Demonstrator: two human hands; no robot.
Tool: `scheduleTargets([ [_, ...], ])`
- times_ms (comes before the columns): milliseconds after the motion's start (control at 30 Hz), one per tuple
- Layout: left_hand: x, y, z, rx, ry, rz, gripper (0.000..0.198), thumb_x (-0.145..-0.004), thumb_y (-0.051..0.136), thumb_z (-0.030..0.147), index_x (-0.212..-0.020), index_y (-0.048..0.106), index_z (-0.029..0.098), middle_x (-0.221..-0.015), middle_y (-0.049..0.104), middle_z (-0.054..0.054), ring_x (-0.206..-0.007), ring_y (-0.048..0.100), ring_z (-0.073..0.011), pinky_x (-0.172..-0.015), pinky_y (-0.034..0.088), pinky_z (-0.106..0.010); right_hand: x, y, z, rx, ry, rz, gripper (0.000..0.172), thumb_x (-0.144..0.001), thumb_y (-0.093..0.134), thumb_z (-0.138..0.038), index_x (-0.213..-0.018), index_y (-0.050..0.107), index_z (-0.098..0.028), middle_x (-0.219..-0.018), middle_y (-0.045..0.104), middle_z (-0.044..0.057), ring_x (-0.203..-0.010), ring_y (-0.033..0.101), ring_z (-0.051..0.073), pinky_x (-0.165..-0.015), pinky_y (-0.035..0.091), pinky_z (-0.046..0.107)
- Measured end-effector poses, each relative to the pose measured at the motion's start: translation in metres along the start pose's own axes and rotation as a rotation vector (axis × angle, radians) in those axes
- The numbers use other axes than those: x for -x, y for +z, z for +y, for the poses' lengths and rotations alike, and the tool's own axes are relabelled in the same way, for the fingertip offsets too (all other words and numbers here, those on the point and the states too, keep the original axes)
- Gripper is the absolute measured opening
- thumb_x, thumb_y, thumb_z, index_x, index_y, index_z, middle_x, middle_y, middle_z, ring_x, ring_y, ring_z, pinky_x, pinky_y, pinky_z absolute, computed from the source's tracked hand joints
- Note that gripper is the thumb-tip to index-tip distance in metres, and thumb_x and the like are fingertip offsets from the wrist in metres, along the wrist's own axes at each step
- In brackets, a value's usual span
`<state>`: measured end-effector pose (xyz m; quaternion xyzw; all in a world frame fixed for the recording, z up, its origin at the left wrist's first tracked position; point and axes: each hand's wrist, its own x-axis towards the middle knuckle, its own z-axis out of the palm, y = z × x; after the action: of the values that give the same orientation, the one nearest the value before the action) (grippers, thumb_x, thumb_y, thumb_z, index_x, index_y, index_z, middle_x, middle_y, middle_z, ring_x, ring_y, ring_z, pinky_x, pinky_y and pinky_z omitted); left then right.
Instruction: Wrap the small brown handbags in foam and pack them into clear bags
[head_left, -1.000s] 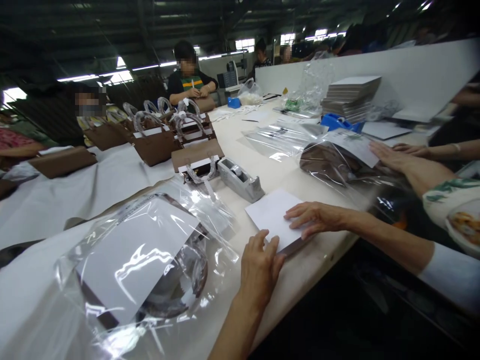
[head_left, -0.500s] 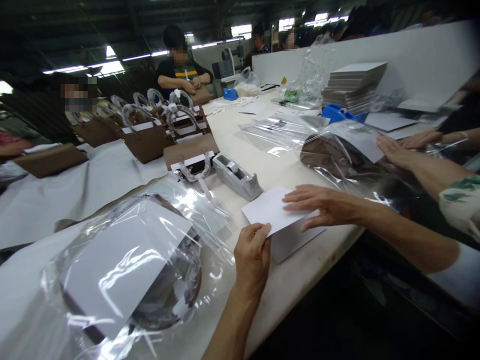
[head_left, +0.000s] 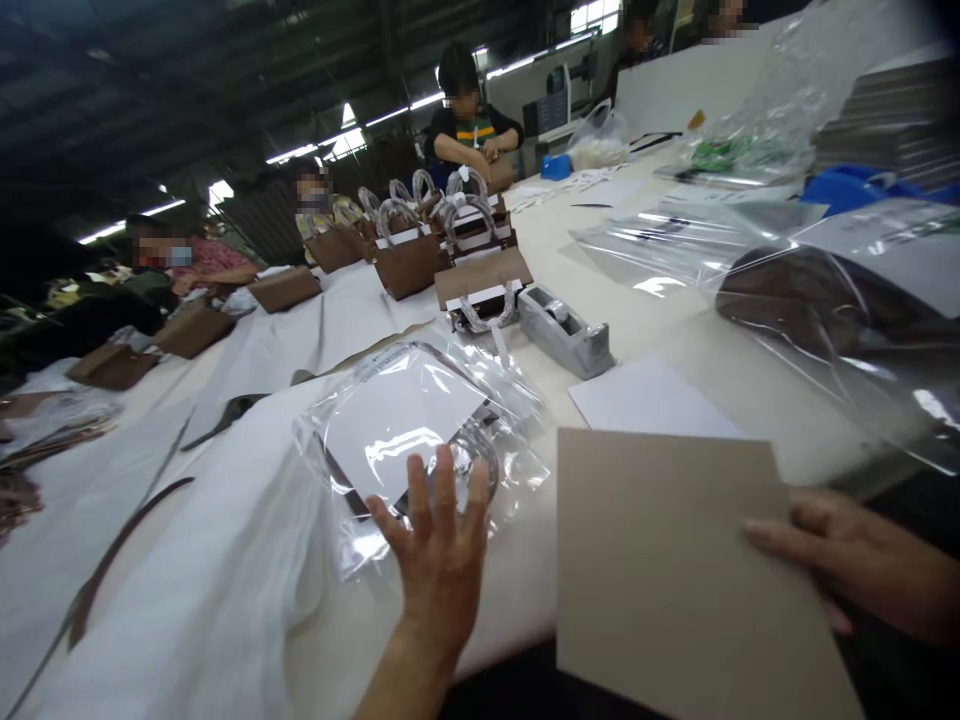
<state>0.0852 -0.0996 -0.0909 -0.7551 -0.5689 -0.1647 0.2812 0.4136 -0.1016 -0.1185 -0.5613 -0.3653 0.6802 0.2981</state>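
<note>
My right hand (head_left: 847,550) grips a grey-brown cardboard sheet (head_left: 667,560) by its right side, thumb on the face toward me, held up over the table's front edge. My left hand (head_left: 439,550) is spread, fingers apart, over the near side of a clear plastic bag (head_left: 352,545); whether it touches the plastic I cannot tell. Inside the bag lie a white sheet (head_left: 409,410) and a dark handbag with a wrapped handle (head_left: 484,450), partly hidden by my fingers. Behind the cardboard, a white sheet (head_left: 652,395) lies flat on the table.
A grey tape dispenser (head_left: 566,335) stands beyond the white sheet. Brown handbags (head_left: 409,265) with wrapped handles stand farther back. At right, another brown bag lies under clear plastic (head_left: 817,300). A co-worker (head_left: 472,130) handles a bag across the table (head_left: 540,230).
My right hand now holds up the cardboard sheet. My left hand has let go of the white sheet and moved left to the bagged handbag, opening out. The view has swung left.
</note>
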Motion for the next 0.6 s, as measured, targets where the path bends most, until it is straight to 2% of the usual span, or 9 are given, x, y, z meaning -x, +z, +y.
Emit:
scheduleTargets([
  [67,-0.003,0.002,-0.026,-0.006,0.028,-0.149,0.044,-0.072,0.058,0.01,-0.114,0.052,0.022,-0.125,0.051,-0.013,-0.118,0.043,-0.0363,-0.092,0.033,-0.061,0.0,0.036,0.008,-0.081,0.068,-0.248,0.03,-0.072,0.064,-0.04,-0.087,0.064,-0.014,-0.063,0.063,0.007,-0.039,0.052,0.008,-0.036,0.04,0.015],
  [133,-0.012,0.0,-0.045,0.024,0.058,-0.227,0.038,-0.071,0.054,0.009,-0.107,0.056,0.019,-0.118,0.057,-0.012,-0.112,0.05,-0.032,-0.086,0.045,-0.048,-0.001,0.07,0.01,-0.206,0.056,-0.384,0.033,-0.075,0.061,-0.04,-0.092,0.061,-0.012,-0.07,0.063,0.007,-0.046,0.055,0.008,-0.039,0.043,0.015],
  [267,-0.03,-0.012,-0.06,-0.001,0.036,-0.301,0.031,-0.073,0.051,0.011,-0.102,0.056,0.02,-0.114,0.059,-0.007,-0.11,0.052,-0.0262,-0.083,0.048,-0.037,0.001,0.12,0.0,-0.408,0.033,-0.486,0.031,-0.075,0.059,-0.033,-0.093,0.059,-0.009,-0.072,0.063,0.006,-0.052,0.058,0.009,-0.043,0.047,0.014],
  [400,-0.045,-0.023,-0.066,-0.034,0.007,-0.371,0.021,-0.078,0.046,0.017,-0.097,0.053,0.022,-0.107,0.061,-0.003,-0.098,0.057,-0.0221,-0.071,0.047,-0.029,0.009,0.138,-0.015,-0.373,0.103,-0.715,0.028,-0.073,0.055,-0.028,-0.09,0.059,-0.006,-0.07,0.064,0.009,-0.049,0.058,0.01,-0.039,0.048,0.016],
  [467,-0.05,-0.026,-0.067,-0.049,0.005,-0.409,0.017,-0.078,0.046,0.019,-0.094,0.053,0.022,-0.1,0.062,-0.002,-0.091,0.058,-0.0208,-0.064,0.044,-0.027,0.007,0.138,-0.018,-0.358,0.131,-0.654,0.025,-0.072,0.056,-0.026,-0.087,0.058,-0.007,-0.067,0.063,0.008,-0.046,0.056,0.01,-0.036,0.046,0.015],
  [600,-0.054,-0.027,-0.067,-0.059,-0.011,-0.449,0.01,-0.079,0.047,0.022,-0.088,0.052,0.022,-0.095,0.062,-0.002,-0.086,0.058,-0.0198,-0.058,0.038,-0.025,-0.007,0.133,-0.021,-0.44,0.12,-0.235,0.015,-0.073,0.055,-0.018,-0.084,0.053,-0.009,-0.069,0.062,0.005,-0.051,0.058,0.01,-0.042,0.05,0.017],
])
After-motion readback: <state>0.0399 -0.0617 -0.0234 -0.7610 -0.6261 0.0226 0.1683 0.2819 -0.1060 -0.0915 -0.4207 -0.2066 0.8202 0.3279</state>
